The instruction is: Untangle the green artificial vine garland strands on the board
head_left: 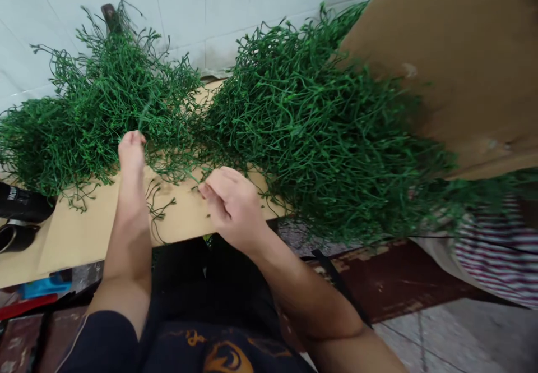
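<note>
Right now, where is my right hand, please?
In the head view, your right hand is near the centre, over the tan board, lower and further right than your left hand.

between the left forearm (130, 233) and right hand (231, 205), a strip of flat tan cardboard sheet (180, 221) offers passage, crossed by loose thin green stems (157, 210). beyond, two tangled green stem heaps, left (92, 109) and right (311, 132), meet and block the way. a large brown cardboard panel (454, 64) closes off the upper right; a black cylinder (25, 202) obstructs the left edge.
</note>
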### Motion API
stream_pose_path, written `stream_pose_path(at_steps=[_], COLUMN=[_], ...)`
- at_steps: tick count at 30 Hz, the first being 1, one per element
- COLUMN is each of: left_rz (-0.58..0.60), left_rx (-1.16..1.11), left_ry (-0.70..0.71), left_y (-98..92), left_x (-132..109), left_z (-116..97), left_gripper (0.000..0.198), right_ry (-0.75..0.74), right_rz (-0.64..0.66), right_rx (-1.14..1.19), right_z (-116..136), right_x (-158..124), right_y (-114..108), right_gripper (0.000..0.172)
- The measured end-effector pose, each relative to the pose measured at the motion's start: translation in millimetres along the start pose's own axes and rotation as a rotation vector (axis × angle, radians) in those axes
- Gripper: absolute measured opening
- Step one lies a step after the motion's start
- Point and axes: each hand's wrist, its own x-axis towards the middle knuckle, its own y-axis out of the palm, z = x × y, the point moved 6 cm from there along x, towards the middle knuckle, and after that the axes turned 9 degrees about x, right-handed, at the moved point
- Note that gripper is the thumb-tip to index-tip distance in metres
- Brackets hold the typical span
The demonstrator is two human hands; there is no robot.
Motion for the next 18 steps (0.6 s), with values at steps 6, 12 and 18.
stream_pose_path(at_steps=[6, 12, 18], left_rz=[0.133, 0.200, 0.252], left_rx=[-0.277, -0.419, -0.373], left_ry=[-0.034, -0.110, -0.114], left_y=[-4.0, 6.9, 22.8], left_x=[-15, -24, -36], left_z=[-27, -46, -46], left_gripper=[0.030, 0.028, 0.027], right_ry=[0.177, 0.149, 0.124], right_rz=[-0.156, -0.010, 0.127], right_rx=[-0.400, -0.373, -0.147], right_z=[-56, -54, -44], right_x=[10, 19, 42], right_y=[-53, -30, 35], right_gripper=[0.031, 0.036, 0.037])
